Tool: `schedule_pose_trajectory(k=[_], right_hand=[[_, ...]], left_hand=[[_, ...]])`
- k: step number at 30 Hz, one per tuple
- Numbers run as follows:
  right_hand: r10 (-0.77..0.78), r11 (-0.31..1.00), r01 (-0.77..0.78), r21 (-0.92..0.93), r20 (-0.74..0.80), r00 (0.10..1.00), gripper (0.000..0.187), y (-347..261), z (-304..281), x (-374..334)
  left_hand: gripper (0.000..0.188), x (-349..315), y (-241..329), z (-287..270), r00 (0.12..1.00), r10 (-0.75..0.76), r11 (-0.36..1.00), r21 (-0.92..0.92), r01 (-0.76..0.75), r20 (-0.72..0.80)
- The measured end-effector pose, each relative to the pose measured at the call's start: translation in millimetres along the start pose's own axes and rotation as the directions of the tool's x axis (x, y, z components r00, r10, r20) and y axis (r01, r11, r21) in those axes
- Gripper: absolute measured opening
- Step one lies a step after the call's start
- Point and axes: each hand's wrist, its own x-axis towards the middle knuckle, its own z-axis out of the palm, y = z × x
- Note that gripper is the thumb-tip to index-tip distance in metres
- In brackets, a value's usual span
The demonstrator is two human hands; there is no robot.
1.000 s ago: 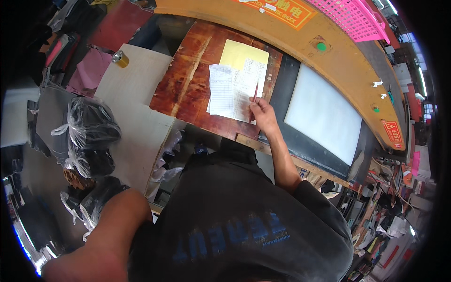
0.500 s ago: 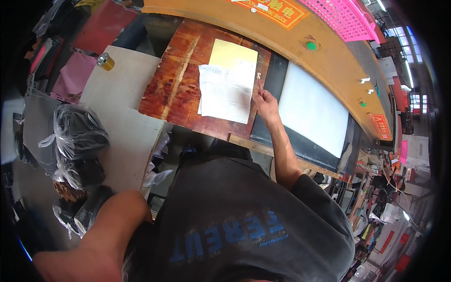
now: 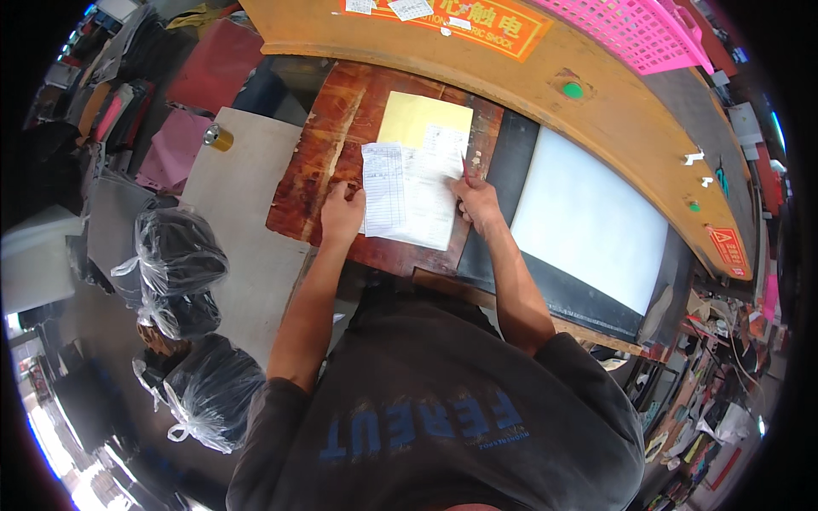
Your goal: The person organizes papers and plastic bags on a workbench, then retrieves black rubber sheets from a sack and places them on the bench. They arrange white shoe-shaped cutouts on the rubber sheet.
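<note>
On a reddish-brown glossy board (image 3: 319, 128) lie a yellow sheet (image 3: 407, 115) and white printed papers (image 3: 430, 209) that overlap it. A narrower lined sheet (image 3: 383, 189) lies along their left side. My left hand (image 3: 342, 215) is at this sheet's left edge, its fingers curled; whether they grip the paper is hard to see. My right hand (image 3: 479, 206) is closed around a slim red pen (image 3: 466, 170) at the papers' right edge, and the pen points away from me.
Right of the board is a white panel (image 3: 588, 221) in a dark frame. An orange-brown machine beam (image 3: 503, 85) with green buttons crosses behind, carrying a pink basket (image 3: 626, 30). On the left are a pale tabletop (image 3: 243, 179), a gold can (image 3: 218, 137) and black bagged bundles (image 3: 181, 249).
My left arm has swung from the lower left up to the papers' left edge. A lined sheet now shows there. My right hand has moved slightly down in the picture, pen still held.
</note>
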Motion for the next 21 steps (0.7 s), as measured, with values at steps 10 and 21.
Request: schedule_pose_trajectory(k=[10, 21], right_hand=[[0.042, 0.997, -0.03, -0.072, 0.162, 0.986, 0.03, 13, 19, 9], [-0.029, 0.998, 0.048, -0.041, 0.383, 0.923, 0.019, 17, 72, -2]], left_hand=[[0.039, -14, -1, 28, 0.952, -0.262, 0.856, -0.416, 0.305, 0.158], [0.05, -89, -2, -47, 0.9, -0.366, 0.599, -0.681, 0.421, 0.235]])
